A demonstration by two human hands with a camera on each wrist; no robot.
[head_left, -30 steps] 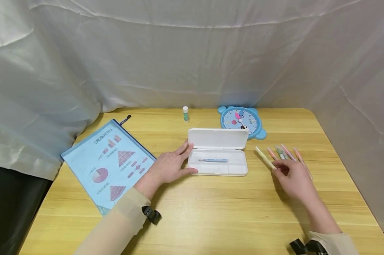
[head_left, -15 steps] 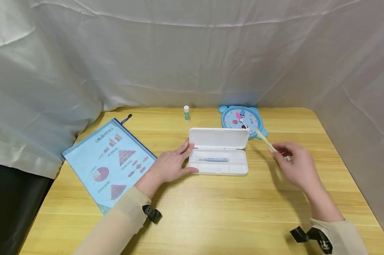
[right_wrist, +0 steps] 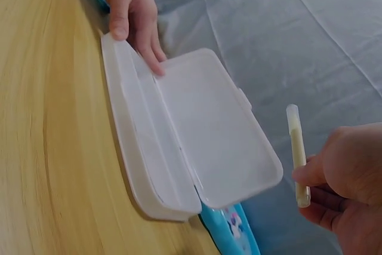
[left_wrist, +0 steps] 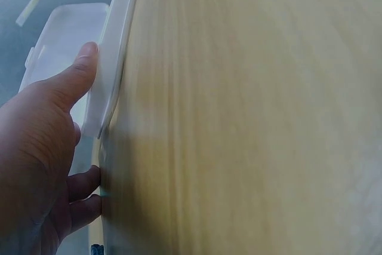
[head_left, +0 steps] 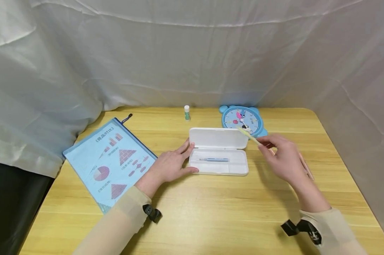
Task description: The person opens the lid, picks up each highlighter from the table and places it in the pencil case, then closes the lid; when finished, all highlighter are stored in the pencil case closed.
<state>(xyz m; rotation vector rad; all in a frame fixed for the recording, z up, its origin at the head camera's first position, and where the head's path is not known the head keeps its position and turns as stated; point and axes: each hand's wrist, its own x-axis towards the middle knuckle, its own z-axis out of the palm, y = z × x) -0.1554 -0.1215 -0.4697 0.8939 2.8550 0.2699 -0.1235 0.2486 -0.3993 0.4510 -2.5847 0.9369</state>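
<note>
A white pencil case lies on the table with its lid raised. Inside its tray is a slim light-blue pen. My left hand holds the case's left end, thumb at the front corner and a finger by the hinge. Between thumb and fingers my right hand pinches a pale yellow pen with a clear cap. In the head view the yellow pen's tip overlaps the lid's right end; the right wrist view shows it apart from the case. Pinkish pens lie partly hidden behind the right hand.
Behind the case lies a blue toy clock. A small glue stick stands at the back. To the left is a blue zip folder printed with charts, partly under the left forearm. A grey curtain hangs behind the table.
My right hand has lifted the yellow pen from beside the other pens and carried it left toward the open case. The left hand stays on the case.
</note>
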